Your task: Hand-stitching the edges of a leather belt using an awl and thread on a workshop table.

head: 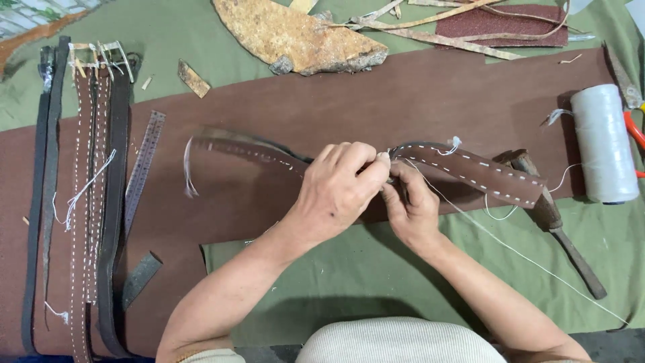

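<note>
Head view: both hands (pixel 376 191) pinch a stitched brown leather strap (pixel 484 173).

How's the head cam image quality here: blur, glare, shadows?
Head view: light is soft and even, with no glare. The left end of the brown leather strap is smeared by motion blur. The left hand, right hand and white thread spool are fairly sharp. A soft shadow lies on the green cloth under the forearms.

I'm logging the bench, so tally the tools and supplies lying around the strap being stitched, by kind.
Thread spool: 1
Metal ruler: 1
Wooden-handled tool: 1
Red-handled cutter: 1
Total: 4
The left hand and right hand pinch the brown strap.
</note>
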